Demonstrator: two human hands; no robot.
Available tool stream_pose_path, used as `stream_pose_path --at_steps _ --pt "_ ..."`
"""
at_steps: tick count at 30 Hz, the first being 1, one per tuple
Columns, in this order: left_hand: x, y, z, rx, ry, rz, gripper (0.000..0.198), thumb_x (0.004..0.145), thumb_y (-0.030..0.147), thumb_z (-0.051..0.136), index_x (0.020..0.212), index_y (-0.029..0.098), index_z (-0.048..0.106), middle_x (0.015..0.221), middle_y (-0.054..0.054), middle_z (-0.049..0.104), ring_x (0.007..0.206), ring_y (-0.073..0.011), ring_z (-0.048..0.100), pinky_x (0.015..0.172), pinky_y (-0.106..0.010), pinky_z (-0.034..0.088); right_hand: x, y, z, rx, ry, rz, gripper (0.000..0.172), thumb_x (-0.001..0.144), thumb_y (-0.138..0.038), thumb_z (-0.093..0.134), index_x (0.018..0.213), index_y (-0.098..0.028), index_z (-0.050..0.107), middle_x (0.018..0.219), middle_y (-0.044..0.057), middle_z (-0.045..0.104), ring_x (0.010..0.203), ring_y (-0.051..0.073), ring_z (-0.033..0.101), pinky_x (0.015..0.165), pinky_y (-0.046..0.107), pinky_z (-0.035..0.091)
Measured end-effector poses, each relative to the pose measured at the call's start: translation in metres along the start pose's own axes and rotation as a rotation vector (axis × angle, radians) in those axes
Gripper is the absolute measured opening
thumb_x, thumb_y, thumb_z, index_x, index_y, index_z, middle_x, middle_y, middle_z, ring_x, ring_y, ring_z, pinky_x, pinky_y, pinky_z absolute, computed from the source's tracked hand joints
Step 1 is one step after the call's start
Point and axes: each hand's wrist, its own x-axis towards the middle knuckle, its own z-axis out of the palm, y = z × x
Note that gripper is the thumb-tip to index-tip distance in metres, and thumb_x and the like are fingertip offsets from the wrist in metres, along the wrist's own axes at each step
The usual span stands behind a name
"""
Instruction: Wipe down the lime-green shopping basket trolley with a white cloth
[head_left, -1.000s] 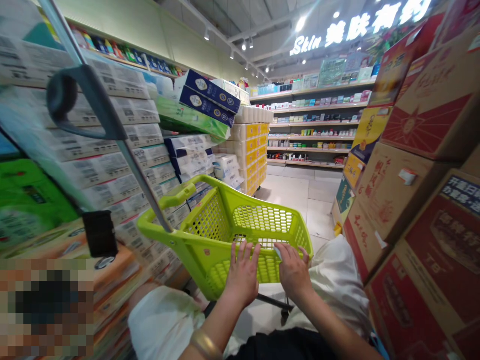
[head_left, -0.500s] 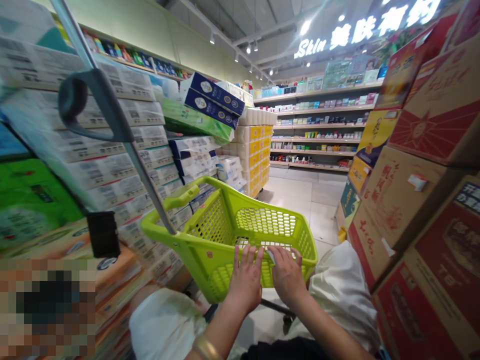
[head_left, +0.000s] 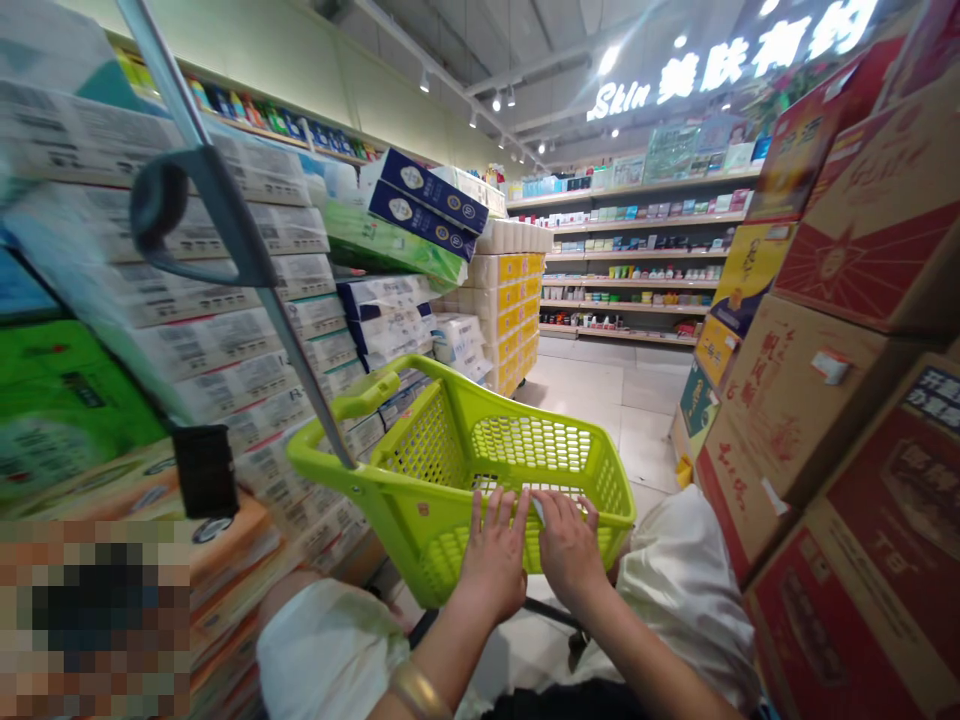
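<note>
A lime-green plastic shopping basket (head_left: pixel 420 445) on wheels stands in front of me in a shop aisle, its grey pull handle (head_left: pixel 225 240) rising to the upper left. My left hand (head_left: pixel 493 560) lies on the basket's near rim with fingers stretched and apart. My right hand (head_left: pixel 568 548) rests beside it on the same rim, and a small white thing (head_left: pixel 538 509) shows at its fingertips; what it is I cannot make out. The two hands nearly touch. My knees in pale cloth (head_left: pixel 675 590) flank the basket.
Stacked packs of tissue and paper rolls (head_left: pixel 240 330) fill the left side. Red and brown cardboard cartons (head_left: pixel 825 400) are piled close on the right. The tiled aisle floor (head_left: pixel 600 400) runs ahead to shelves of bottles (head_left: pixel 637 270) at the back.
My right hand has slid left along the rim toward my left hand. The view has shifted slightly, and the basket sits a little to the right in the picture.
</note>
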Motion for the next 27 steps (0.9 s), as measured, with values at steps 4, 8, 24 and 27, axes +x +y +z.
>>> stream_pose_path --at_steps 4,8,24,27 --pt "0.0 0.0 0.003 0.002 0.015 0.004 0.092 0.074 0.031 0.05 0.153 0.015 0.006 0.153 -0.013 0.029 0.147 -0.0309 0.009 0.119 -0.054 -0.006 -0.01 0.031 -0.014 -0.03 -0.006 0.032 0.048 0.075 -0.001 0.042 0.114 -0.023 0.059 0.11 0.004 0.068 0.105 0.018 0.059 0.104 0.037 0.021" --pt "0.0 0.004 -0.001 0.003 0.005 -0.003 0.092 0.074 0.031 0.05 0.153 0.015 0.006 0.152 -0.013 0.03 0.147 -0.0317 0.01 0.119 -0.054 -0.007 -0.014 0.04 -0.017 -0.071 0.034 0.101 0.046 0.075 -0.001 0.042 0.111 -0.021 0.06 0.107 0.005 0.069 0.103 0.019 0.059 0.103 0.038 0.022" --pt "0.0 0.004 -0.003 0.009 0.001 0.011 0.091 0.074 0.034 0.049 0.153 0.013 0.007 0.152 -0.015 0.03 0.146 -0.0323 0.011 0.119 -0.054 -0.006 -0.017 0.047 -0.021 -0.083 0.052 0.108 0.044 0.076 0.0 0.04 0.109 -0.022 0.06 0.105 0.005 0.069 0.102 0.019 0.059 0.103 0.038 0.021" --pt "0.001 0.006 -0.003 0.003 0.006 0.002 0.09 0.074 0.033 0.049 0.152 0.013 0.01 0.152 -0.015 0.03 0.146 -0.0327 0.011 0.119 -0.055 -0.006 -0.011 0.03 -0.013 -0.078 0.068 0.118 0.043 0.077 0.0 0.041 0.109 -0.021 0.06 0.106 0.006 0.069 0.102 0.02 0.058 0.1 0.037 0.023"
